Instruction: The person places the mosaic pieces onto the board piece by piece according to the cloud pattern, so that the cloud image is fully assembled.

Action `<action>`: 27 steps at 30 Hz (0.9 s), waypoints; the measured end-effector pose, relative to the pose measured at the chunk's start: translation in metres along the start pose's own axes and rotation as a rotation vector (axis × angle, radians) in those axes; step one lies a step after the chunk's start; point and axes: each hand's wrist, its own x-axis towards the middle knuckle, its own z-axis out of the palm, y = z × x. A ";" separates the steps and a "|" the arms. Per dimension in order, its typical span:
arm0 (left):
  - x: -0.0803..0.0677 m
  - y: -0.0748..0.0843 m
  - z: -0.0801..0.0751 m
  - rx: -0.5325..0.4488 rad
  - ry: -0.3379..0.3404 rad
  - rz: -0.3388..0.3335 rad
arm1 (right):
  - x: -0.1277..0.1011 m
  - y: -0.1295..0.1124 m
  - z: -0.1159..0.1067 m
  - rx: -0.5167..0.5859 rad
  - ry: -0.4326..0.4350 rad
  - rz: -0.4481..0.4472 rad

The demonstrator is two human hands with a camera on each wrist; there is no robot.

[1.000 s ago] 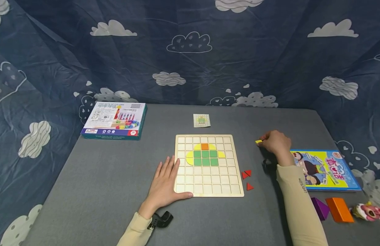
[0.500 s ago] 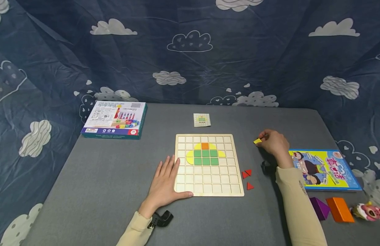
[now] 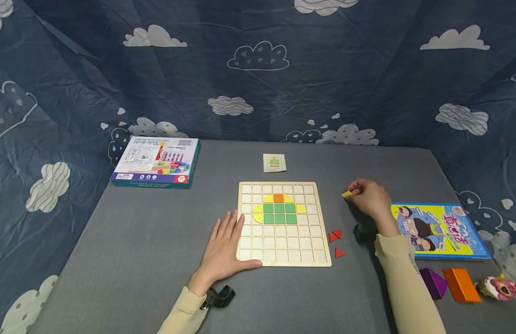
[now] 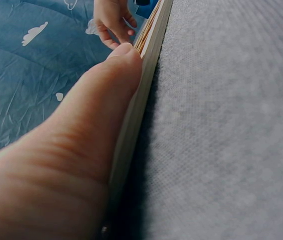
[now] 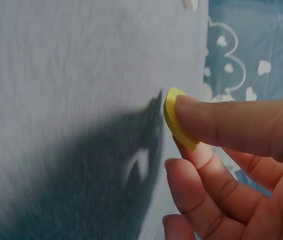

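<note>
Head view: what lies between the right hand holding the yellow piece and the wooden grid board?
Only bare grey table lies between the right hand, pinching the yellow piece, and the wooden grid board. The red triangles sit nearer the camera, beside the board.

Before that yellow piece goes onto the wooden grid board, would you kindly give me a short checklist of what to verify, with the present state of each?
1. Yellow piece pinched in the right hand: ok, fingertips hold it above the grey table.
2. Wooden grid board steadied: ok, left hand rests flat on its left edge.
3. Free cells beside the pattern: ok, most cells are bare.
4. Pattern card in sight: ok, it lies beyond the board.
5. Which way the piece must face: cannot tell.
6. Red triangles out of the way: ok, right of the board.
</note>
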 end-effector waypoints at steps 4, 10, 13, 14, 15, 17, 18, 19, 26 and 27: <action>0.000 0.000 0.000 0.001 0.000 0.003 | -0.008 -0.007 0.005 0.031 0.054 -0.062; 0.000 0.000 0.000 0.006 -0.005 0.000 | -0.020 -0.020 0.010 0.082 0.080 -0.145; 0.000 0.000 0.000 0.005 -0.006 -0.003 | -0.025 -0.028 0.012 0.104 0.055 -0.139; 0.001 0.000 0.000 0.002 -0.006 -0.003 | -0.027 -0.030 0.013 0.111 0.043 -0.136; 0.001 0.000 0.000 0.000 -0.006 -0.002 | -0.028 -0.032 0.014 0.117 0.035 -0.134; 0.001 0.000 0.000 -0.001 -0.005 -0.002 | -0.031 -0.035 0.017 0.129 0.026 -0.142; 0.000 0.001 0.000 -0.002 -0.005 -0.001 | -0.032 -0.037 0.019 0.136 0.020 -0.148; 0.000 0.000 0.000 -0.002 -0.004 0.000 | -0.033 -0.039 0.021 0.146 0.012 -0.156; 0.001 0.000 0.001 0.006 0.008 0.007 | -0.039 -0.047 0.034 0.282 -0.076 -0.186; 0.001 -0.001 0.001 0.009 0.007 0.006 | -0.040 -0.048 0.036 0.297 -0.083 -0.188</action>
